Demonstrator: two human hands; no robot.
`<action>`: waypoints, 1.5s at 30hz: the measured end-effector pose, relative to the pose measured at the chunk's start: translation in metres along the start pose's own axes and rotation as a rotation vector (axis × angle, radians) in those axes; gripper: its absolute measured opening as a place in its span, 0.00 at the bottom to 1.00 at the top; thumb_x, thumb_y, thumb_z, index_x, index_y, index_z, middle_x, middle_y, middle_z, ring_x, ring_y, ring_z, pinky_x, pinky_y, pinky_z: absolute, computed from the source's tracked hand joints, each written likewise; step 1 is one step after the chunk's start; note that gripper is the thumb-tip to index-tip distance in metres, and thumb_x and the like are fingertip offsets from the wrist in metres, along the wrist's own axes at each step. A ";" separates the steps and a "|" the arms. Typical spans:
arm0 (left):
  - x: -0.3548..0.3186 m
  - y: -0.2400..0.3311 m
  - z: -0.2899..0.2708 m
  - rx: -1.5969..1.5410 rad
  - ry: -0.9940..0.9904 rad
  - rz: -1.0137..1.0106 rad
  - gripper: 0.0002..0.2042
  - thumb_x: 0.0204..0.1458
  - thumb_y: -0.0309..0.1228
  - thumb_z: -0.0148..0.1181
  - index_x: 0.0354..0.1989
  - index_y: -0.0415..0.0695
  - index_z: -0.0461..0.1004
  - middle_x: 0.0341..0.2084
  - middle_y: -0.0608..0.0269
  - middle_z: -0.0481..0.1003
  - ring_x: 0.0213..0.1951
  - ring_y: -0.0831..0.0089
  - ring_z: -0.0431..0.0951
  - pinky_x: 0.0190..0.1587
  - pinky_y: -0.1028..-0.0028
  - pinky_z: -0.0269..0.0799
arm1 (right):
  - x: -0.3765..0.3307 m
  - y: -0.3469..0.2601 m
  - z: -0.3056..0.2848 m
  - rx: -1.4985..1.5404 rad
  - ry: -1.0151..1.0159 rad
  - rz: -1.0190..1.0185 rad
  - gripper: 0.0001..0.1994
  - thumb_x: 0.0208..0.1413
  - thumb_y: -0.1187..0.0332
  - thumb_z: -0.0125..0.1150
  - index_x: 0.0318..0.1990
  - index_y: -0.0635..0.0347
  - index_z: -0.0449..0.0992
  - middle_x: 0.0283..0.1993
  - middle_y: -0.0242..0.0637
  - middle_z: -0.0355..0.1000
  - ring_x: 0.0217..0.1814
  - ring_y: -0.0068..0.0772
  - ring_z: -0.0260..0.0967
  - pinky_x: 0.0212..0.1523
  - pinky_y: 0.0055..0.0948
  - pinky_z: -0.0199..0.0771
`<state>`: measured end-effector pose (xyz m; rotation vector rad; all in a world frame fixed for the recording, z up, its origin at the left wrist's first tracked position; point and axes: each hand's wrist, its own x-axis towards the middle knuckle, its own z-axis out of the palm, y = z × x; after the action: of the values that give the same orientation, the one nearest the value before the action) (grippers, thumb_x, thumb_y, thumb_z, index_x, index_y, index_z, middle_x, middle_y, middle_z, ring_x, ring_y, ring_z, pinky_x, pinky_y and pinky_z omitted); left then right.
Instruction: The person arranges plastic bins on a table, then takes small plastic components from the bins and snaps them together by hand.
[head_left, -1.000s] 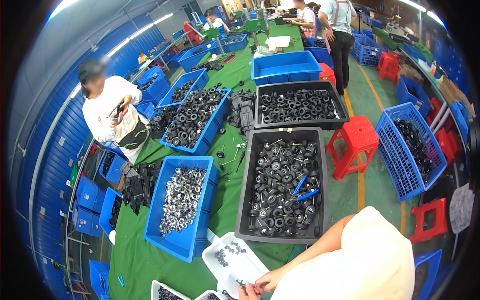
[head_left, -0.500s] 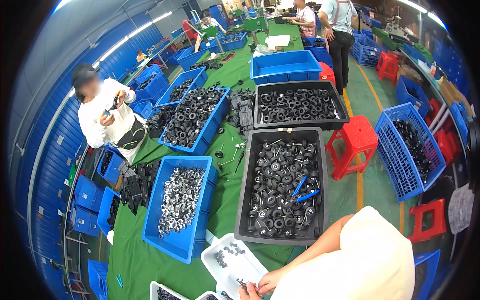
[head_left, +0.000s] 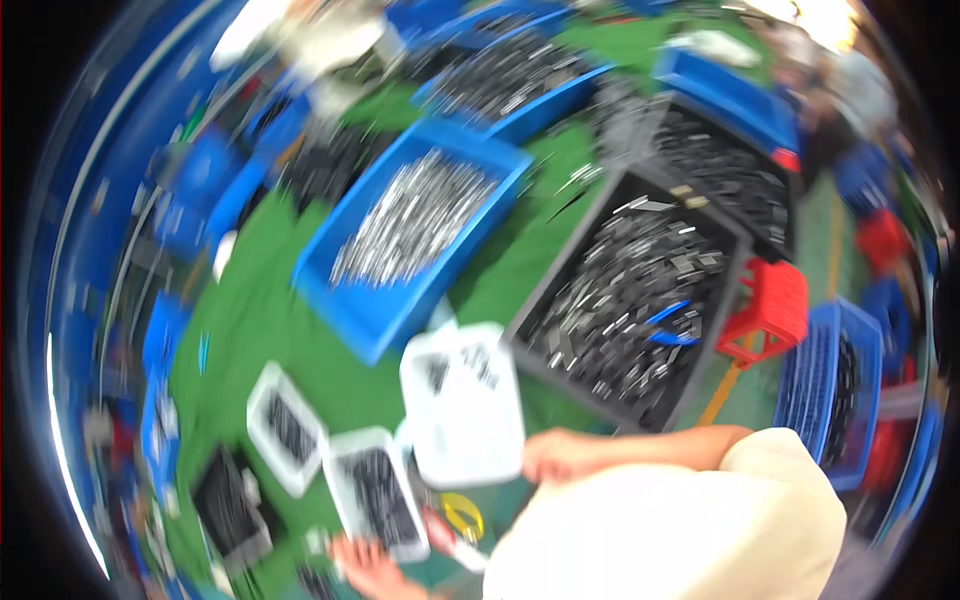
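Note:
Motion smears the whole view. My left hand is low in the picture, at the near end of a white tray of small dark parts. Its fingers point up and left, too blurred to show whether they hold anything. A small pale thing lies beside the fingertips. My right hand is at the right edge of a larger white tray, which has a few small dark parts at its far end. Its fingers look bunched, but blur hides any thing in them.
Yellow-handled pliers and a red-and-white tool lie between my hands. A black bin of wheels with blue-handled pliers stands beyond my right hand. A blue bin of shiny parts stands farther left. Another small white tray sits left.
The view has swung left and down, so the bins appear farther up and right. My hands, together over a small dark part before, are now apart, the left one farther left.

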<state>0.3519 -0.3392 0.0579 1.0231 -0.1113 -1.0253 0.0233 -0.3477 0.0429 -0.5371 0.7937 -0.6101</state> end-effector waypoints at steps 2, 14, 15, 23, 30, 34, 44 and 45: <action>-0.028 -0.011 0.027 0.092 -0.077 -0.130 0.06 0.39 0.27 0.49 0.25 0.44 0.60 0.26 0.64 0.67 0.25 0.75 0.65 0.15 0.85 0.55 | 0.006 -0.009 -0.001 0.074 0.052 0.111 0.09 0.46 0.68 0.39 0.25 0.61 0.67 0.12 0.24 0.53 0.12 0.14 0.48 0.11 0.12 0.46; -0.041 -0.083 -0.016 0.916 0.011 -0.006 0.10 0.46 0.34 0.43 0.18 0.43 0.59 0.08 0.72 0.58 0.09 0.88 0.53 0.09 0.88 0.46 | 0.039 -0.035 -0.003 0.738 0.007 0.095 0.20 0.48 0.64 0.40 0.44 0.73 0.51 0.45 0.53 0.51 0.48 0.42 0.53 0.44 0.35 0.58; -0.032 -0.094 -0.024 1.002 -0.036 0.050 0.08 0.45 0.32 0.45 0.20 0.40 0.60 0.09 0.69 0.60 0.11 0.85 0.58 0.12 0.85 0.51 | 0.037 -0.049 0.006 0.877 -0.101 0.072 0.24 0.48 0.62 0.40 0.45 0.75 0.47 0.49 0.57 0.46 0.51 0.45 0.49 0.47 0.39 0.55; 0.005 -0.140 0.020 1.483 -0.158 0.412 0.07 0.42 0.26 0.45 0.28 0.36 0.63 0.20 0.49 0.68 0.25 0.56 0.68 0.27 0.68 0.62 | 0.031 0.000 -0.012 0.494 -0.001 0.160 0.20 0.48 0.63 0.40 0.43 0.73 0.54 0.42 0.52 0.57 0.45 0.41 0.56 0.44 0.33 0.59; 0.029 -0.161 0.012 1.822 -0.170 0.424 0.09 0.39 0.25 0.44 0.32 0.41 0.61 0.19 0.47 0.68 0.25 0.53 0.69 0.27 0.63 0.63 | 0.022 -0.002 -0.009 0.173 0.019 0.107 0.11 0.48 0.68 0.41 0.35 0.66 0.63 0.29 0.41 0.65 0.28 0.25 0.64 0.31 0.19 0.65; 0.010 -0.155 0.009 1.854 -0.111 0.354 0.06 0.40 0.27 0.45 0.29 0.42 0.62 0.20 0.47 0.68 0.24 0.53 0.69 0.25 0.63 0.62 | 0.018 0.000 -0.012 0.091 0.083 0.073 0.10 0.48 0.68 0.41 0.34 0.65 0.63 0.28 0.40 0.65 0.27 0.24 0.63 0.30 0.18 0.64; -0.085 -0.094 0.046 0.713 -0.305 -0.522 0.07 0.42 0.31 0.49 0.25 0.40 0.64 0.08 0.73 0.57 0.10 0.88 0.53 0.11 0.88 0.44 | 0.030 0.001 0.019 -0.478 -0.036 -0.057 0.14 0.47 0.68 0.43 0.42 0.62 0.56 0.30 0.35 0.63 0.29 0.21 0.60 0.29 0.18 0.62; -0.087 -0.091 0.054 0.700 -0.399 -0.574 0.07 0.42 0.31 0.49 0.26 0.40 0.63 0.08 0.73 0.57 0.10 0.88 0.53 0.11 0.88 0.45 | 0.033 -0.001 0.022 -0.554 -0.082 -0.061 0.15 0.47 0.69 0.43 0.43 0.61 0.55 0.31 0.34 0.62 0.29 0.19 0.60 0.29 0.17 0.62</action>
<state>0.2167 -0.3203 0.0512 1.5118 -0.5570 -1.7793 0.0588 -0.3660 0.0404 -1.0896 0.8714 -0.4157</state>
